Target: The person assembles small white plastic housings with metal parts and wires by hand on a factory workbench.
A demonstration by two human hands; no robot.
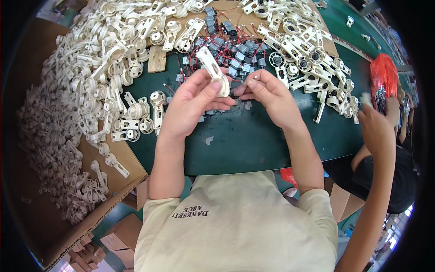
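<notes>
My left hand (188,104) is closed around a cream plastic part (209,62) that has a long slotted arm and a round cup-like end. The arm points up and to the left, with the round end under my thumb. Close by on the right, my right hand (277,99) has thumb and fingers pinched together; a tiny pale tip shows there, too small to name. Beyond both hands lies a heap of small grey motors (239,55) with red wires and white connectors, partly hidden by my fingers.
Similar cream parts pile up at the left (108,59), spilling into a cardboard box (122,156). More parts, several with dark centres (312,61), lie right. A wooden block (157,60) sits on the green table (235,152). At right, another person's arm (378,149) reaches near a red bag (384,72).
</notes>
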